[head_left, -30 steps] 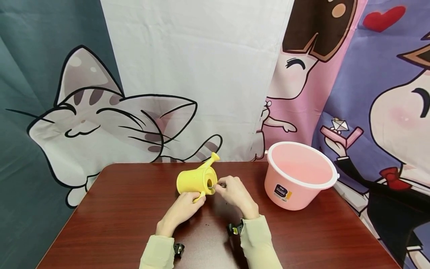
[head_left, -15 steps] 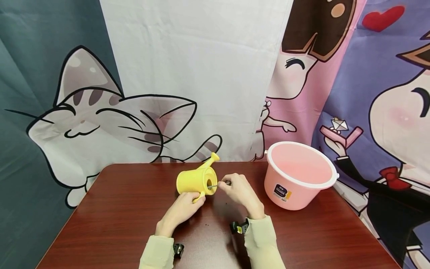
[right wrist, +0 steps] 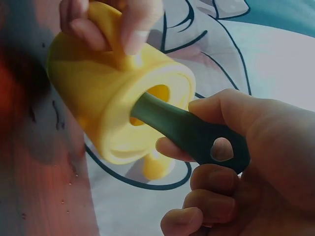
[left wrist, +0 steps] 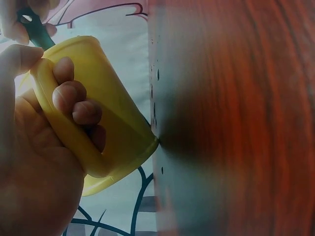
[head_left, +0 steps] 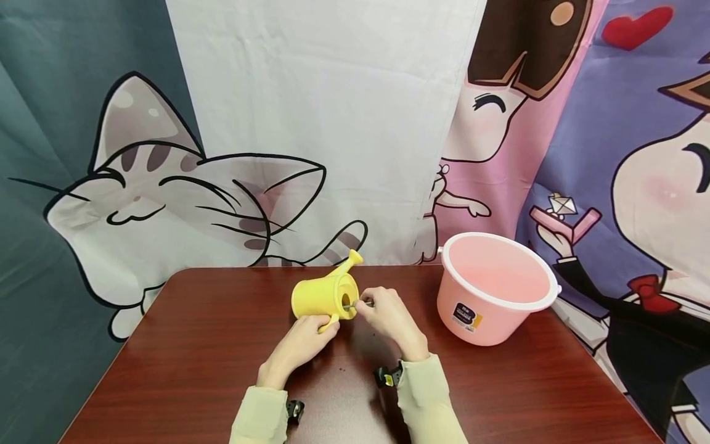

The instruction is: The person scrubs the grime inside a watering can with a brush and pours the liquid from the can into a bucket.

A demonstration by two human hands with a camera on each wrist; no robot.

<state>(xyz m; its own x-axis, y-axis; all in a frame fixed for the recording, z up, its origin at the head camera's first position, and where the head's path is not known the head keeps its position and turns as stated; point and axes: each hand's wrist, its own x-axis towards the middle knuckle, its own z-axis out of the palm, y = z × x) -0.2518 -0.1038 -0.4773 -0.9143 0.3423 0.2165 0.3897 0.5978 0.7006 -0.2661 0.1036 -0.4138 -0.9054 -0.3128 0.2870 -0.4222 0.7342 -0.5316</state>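
A yellow watering can [head_left: 315, 300] is tipped on its side, its opening facing right and its spout pointing up and back. My left hand [head_left: 301, 343] grips the can's handle; in the left wrist view, the fingers [left wrist: 70, 96] curl round it and the can's lower edge seems to meet the table. My right hand [head_left: 391, 319] pinches a dark green handle [right wrist: 172, 127] with a hole through its end. That handle runs into the can's round opening, and whatever is at its far end is hidden inside.
A pink bucket [head_left: 471, 327] with a white rim stands on the right of the brown table [head_left: 194, 357]. A printed cartoon cloth [head_left: 344, 123] hangs behind the table's far edge. Small drops lie on the tabletop near the hands.
My right hand drew slightly to the right, showing more of the handle, then came back left towards the can's opening. The left hand and watering can have stayed in place.
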